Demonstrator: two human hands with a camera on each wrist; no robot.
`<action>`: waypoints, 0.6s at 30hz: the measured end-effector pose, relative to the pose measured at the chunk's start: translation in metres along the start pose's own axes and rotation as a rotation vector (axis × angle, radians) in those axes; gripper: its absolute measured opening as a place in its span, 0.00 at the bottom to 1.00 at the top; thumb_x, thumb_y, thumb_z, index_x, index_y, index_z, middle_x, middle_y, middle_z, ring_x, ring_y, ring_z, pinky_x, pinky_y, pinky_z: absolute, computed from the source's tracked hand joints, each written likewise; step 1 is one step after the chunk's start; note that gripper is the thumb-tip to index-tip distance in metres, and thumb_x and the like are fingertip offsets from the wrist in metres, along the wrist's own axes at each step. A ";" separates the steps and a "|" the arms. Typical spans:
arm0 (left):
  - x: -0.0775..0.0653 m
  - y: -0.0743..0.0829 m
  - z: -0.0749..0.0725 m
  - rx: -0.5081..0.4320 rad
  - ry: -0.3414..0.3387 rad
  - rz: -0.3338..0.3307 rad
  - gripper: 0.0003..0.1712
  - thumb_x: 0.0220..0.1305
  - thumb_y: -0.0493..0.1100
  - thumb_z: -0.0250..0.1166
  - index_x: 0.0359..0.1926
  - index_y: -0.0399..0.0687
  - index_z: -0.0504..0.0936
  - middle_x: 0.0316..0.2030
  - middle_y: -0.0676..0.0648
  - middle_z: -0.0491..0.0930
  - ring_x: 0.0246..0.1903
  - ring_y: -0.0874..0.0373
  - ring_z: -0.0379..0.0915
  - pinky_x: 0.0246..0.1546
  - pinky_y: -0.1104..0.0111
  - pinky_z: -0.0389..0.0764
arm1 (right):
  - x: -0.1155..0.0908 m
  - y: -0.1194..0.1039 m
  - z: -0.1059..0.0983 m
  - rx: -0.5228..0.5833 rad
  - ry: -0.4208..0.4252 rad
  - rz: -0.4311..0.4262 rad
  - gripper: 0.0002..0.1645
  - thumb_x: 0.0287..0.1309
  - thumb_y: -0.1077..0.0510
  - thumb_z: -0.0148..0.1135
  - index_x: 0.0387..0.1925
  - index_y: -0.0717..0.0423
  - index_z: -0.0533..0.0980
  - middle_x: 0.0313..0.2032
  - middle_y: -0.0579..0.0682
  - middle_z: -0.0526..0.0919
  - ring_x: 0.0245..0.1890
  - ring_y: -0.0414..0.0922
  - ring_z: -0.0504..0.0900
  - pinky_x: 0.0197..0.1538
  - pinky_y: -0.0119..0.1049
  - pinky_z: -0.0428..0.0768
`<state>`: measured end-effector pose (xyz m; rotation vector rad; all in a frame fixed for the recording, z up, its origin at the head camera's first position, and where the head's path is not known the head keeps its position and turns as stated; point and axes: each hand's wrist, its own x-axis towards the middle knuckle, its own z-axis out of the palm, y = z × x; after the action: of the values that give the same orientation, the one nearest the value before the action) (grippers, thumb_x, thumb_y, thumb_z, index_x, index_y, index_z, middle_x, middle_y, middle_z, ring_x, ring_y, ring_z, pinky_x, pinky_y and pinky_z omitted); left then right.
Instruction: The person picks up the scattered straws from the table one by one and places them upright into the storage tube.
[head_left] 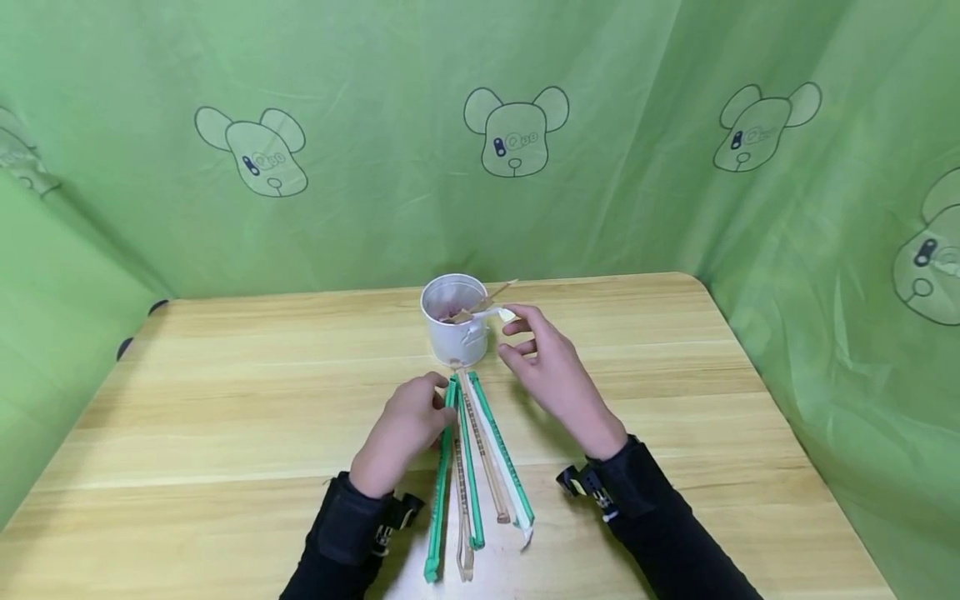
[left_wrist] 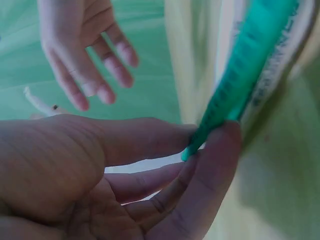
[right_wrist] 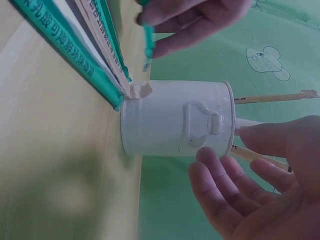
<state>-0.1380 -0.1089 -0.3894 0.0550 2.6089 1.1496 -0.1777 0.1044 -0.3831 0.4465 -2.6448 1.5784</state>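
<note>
My left hand (head_left: 405, 421) pinches the upper part of a green paper-wrapped straw (head_left: 440, 500) between thumb and fingertips, at the left of a fanned bunch on the table. Beside it lie brown-wrapped straws (head_left: 487, 458) and other green ones (head_left: 504, 442), printed with dark lettering. Just beyond the bunch stands a small white metal bucket (right_wrist: 170, 120) with a side handle. Brown-wrapped straws (right_wrist: 270, 98) and a white-wrapped straw (head_left: 489, 313) stick out over its rim. Close to the white one, my right hand (head_left: 551, 367) has its fingers spread; whether the thumb touches it I cannot tell.
The wooden table (head_left: 247, 400) has its back edge just behind the bucket. Green curtains (head_left: 390, 217) printed with bear heads hang behind and at both sides. Each wrist wears a dark strap with a small camera.
</note>
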 end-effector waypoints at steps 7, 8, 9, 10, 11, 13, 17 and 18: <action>-0.006 0.007 -0.025 -0.058 0.088 0.063 0.15 0.74 0.31 0.63 0.59 0.36 0.80 0.40 0.42 0.80 0.26 0.54 0.77 0.28 0.63 0.80 | 0.001 0.001 0.001 -0.009 -0.001 0.006 0.35 0.73 0.62 0.66 0.77 0.52 0.66 0.59 0.57 0.82 0.50 0.51 0.86 0.48 0.46 0.87; -0.007 0.008 -0.029 -0.089 0.110 0.073 0.15 0.74 0.31 0.63 0.59 0.37 0.80 0.41 0.42 0.80 0.27 0.53 0.79 0.29 0.63 0.81 | 0.001 0.001 0.001 -0.010 -0.002 0.008 0.35 0.73 0.62 0.66 0.77 0.52 0.66 0.59 0.56 0.82 0.50 0.51 0.86 0.48 0.46 0.87; -0.008 0.010 -0.033 -0.124 0.137 0.091 0.16 0.74 0.31 0.63 0.60 0.37 0.80 0.42 0.41 0.80 0.29 0.52 0.80 0.30 0.63 0.83 | 0.001 0.002 0.001 -0.009 -0.004 0.007 0.36 0.73 0.62 0.66 0.77 0.52 0.66 0.59 0.56 0.82 0.50 0.51 0.86 0.49 0.46 0.87; -0.010 0.012 -0.037 -0.159 0.169 0.114 0.16 0.75 0.31 0.64 0.60 0.37 0.80 0.43 0.41 0.80 0.33 0.51 0.82 0.32 0.63 0.85 | 0.001 0.002 0.001 -0.010 -0.006 0.006 0.36 0.73 0.62 0.66 0.77 0.53 0.66 0.60 0.56 0.82 0.50 0.51 0.86 0.49 0.46 0.87; -0.012 0.014 -0.040 -0.196 0.209 0.147 0.17 0.74 0.31 0.64 0.61 0.38 0.79 0.45 0.41 0.80 0.36 0.50 0.83 0.34 0.63 0.86 | 0.001 0.002 0.002 -0.010 -0.008 0.005 0.36 0.73 0.62 0.66 0.77 0.53 0.65 0.60 0.57 0.82 0.50 0.51 0.86 0.49 0.45 0.87; -0.014 0.017 -0.046 -0.289 0.304 0.244 0.18 0.74 0.30 0.65 0.62 0.37 0.79 0.47 0.40 0.80 0.42 0.48 0.84 0.38 0.63 0.89 | 0.001 0.002 0.002 -0.013 -0.011 0.002 0.36 0.73 0.62 0.66 0.77 0.54 0.65 0.60 0.57 0.82 0.50 0.51 0.86 0.49 0.45 0.87; -0.016 0.021 -0.050 -0.446 0.529 0.520 0.18 0.72 0.28 0.67 0.60 0.35 0.81 0.49 0.41 0.82 0.47 0.48 0.84 0.43 0.64 0.88 | 0.001 0.003 0.003 -0.012 -0.016 0.003 0.35 0.73 0.62 0.66 0.77 0.55 0.65 0.60 0.57 0.82 0.50 0.51 0.86 0.49 0.46 0.87; -0.015 0.022 -0.049 -0.476 0.586 0.592 0.17 0.71 0.27 0.68 0.59 0.34 0.81 0.49 0.42 0.82 0.47 0.48 0.84 0.44 0.63 0.88 | 0.001 0.003 0.003 -0.011 -0.019 0.004 0.35 0.74 0.62 0.66 0.76 0.55 0.66 0.59 0.56 0.82 0.50 0.51 0.86 0.49 0.46 0.87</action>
<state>-0.1387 -0.1318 -0.3384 0.4811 2.7818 2.2628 -0.1787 0.1028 -0.3868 0.4585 -2.6691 1.5678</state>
